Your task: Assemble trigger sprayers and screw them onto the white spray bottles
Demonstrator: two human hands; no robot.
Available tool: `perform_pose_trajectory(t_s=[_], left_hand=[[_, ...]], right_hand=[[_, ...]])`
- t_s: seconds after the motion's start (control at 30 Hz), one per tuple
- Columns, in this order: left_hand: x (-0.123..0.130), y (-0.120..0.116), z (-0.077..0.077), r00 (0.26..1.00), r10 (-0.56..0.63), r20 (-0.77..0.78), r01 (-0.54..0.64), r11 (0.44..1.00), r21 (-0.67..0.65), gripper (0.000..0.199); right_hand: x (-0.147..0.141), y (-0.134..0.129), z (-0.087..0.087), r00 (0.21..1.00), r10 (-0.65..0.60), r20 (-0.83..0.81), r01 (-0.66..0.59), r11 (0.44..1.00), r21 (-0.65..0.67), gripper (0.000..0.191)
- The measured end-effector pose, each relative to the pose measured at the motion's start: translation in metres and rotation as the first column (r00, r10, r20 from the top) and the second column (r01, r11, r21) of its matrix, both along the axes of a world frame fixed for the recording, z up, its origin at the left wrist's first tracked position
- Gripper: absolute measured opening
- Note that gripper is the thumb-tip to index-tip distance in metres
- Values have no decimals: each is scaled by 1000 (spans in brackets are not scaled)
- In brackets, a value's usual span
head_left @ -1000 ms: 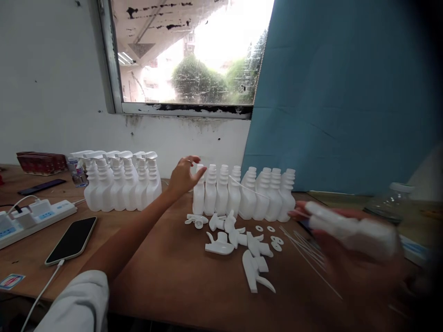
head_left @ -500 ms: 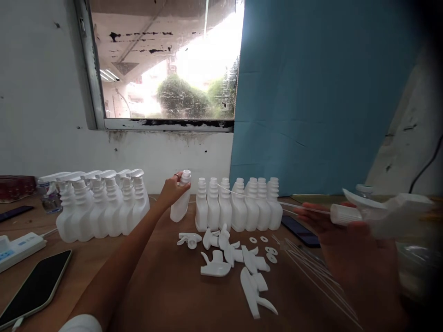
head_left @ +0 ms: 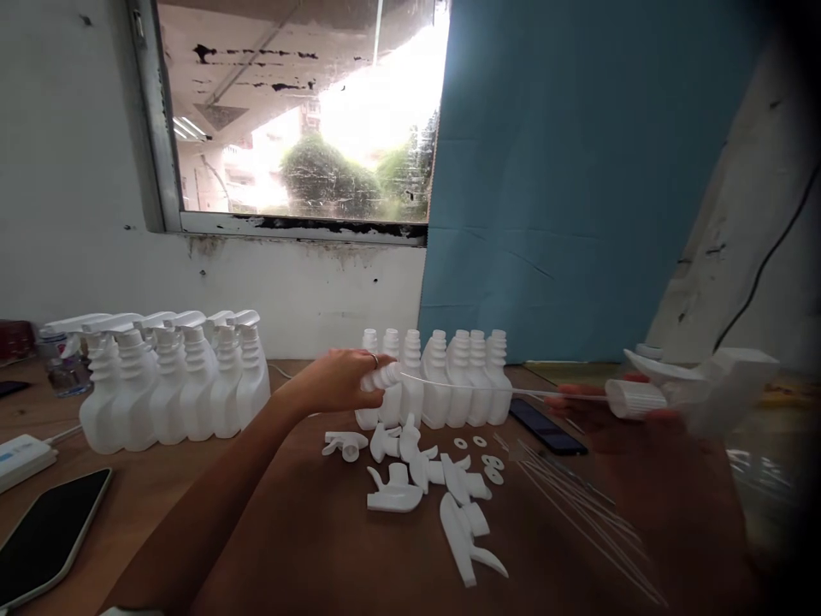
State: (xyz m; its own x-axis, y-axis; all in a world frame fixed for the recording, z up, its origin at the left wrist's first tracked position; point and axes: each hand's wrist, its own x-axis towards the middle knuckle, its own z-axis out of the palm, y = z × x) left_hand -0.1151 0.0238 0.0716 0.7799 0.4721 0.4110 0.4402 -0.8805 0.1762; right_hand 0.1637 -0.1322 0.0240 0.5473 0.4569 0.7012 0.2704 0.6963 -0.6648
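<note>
Tilted bottle [head_left: 383, 376] in closed left hand [head_left: 334, 382], tube [head_left: 462, 387] at its mouth, sprayer [head_left: 641, 399] in curled right hand [head_left: 660, 479]

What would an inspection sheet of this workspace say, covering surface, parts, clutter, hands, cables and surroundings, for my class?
Surface: brown tabletop; no spill seen.
Parts: capped spray bottles upright at left; open bottles upright mid-table; in front, loose trigger heads, flat rings and thin tubes.
Clutter: smartphone at front left, dark phone behind the tubes, clear bottle at far left.
Left hand: holds a tilted bottle.
Right hand: blurred, holds a trigger head with tube, the tube reaching toward the tilted bottle's neck.
Cables: white cable at the power strip; black cord along the right wall.
Surroundings: marked window, blue sheet.
</note>
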Motion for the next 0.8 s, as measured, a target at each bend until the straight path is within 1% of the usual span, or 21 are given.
perform_pose_trajectory(t_s=[0.07, 0.13, 0.2, 0.23, 0.27, 0.33, 0.37, 0.43, 0.47, 0.53, 0.6, 0.63, 0.67, 0.7, 0.8], left_hand=[[0, -8, 2, 998, -54, -28, 54, 999, 3, 42], [0, -19, 5, 991, -122, -57, 122, 992, -7, 42], [1, -32, 8, 978, -199, -64, 198, 980, -20, 40], [1, -39, 10, 971, -233, -60, 232, 972, -26, 36], [1, -46, 11, 964, -259, -51, 258, 966, -31, 31], [1, -59, 12, 962, -273, -21, 272, 962, -31, 18], [1, -64, 12, 964, -267, -3, 267, 963, -29, 14], [-1, -74, 11, 965, -259, 28, 260, 965, -42, 13], [-2, -78, 9, 964, -263, 45, 265, 963, -54, 14], [-3, -84, 5, 955, -287, 74, 292, 954, -73, 15], [0, -89, 2, 950, -302, 84, 307, 950, -58, 18], [2, -90, 0, 949, -304, 82, 307, 951, -27, 21], [6, -92, 0, 951, -300, 68, 300, 954, 18, 24], [9, -93, 0, 956, -289, 45, 285, 956, 74, 29], [11, -97, -1, 967, -254, -14, 250, 937, 245, 52]], right_hand=[[0, 2, 6, 999, 7, -32, -8, 1000, -9, 28], [-4, 6, 16, 998, 43, -37, -44, 999, -15, 29], [-14, 12, 26, 995, 96, 7, -96, 993, -76, 32], [-21, 14, 30, 991, 125, 41, -118, 984, -134, 34], [-29, 16, 34, 985, 157, 77, -138, 968, -208, 35], [-46, 16, 40, 962, 230, 146, -170, 927, -336, 37], [-55, 16, 41, 943, 281, 176, -199, 905, -377, 37], [-70, 12, 42, 887, 407, 218, -289, 858, -425, 39], [-76, 10, 40, 860, 464, 214, -341, 833, -436, 40], [-85, 6, 30, 826, 544, 149, -434, 782, -447, 45], [-92, 2, 15, 823, 567, 40, -493, 747, -446, 52], [-95, 0, 6, 829, 559, -7, -505, 743, -439, 56], [-98, -1, -3, 840, 542, -41, -504, 749, -430, 58], [-101, -2, -12, 857, 512, -55, -485, 767, -420, 58], [-109, -2, -30, 920, 391, -11, -363, 845, -392, 48]])
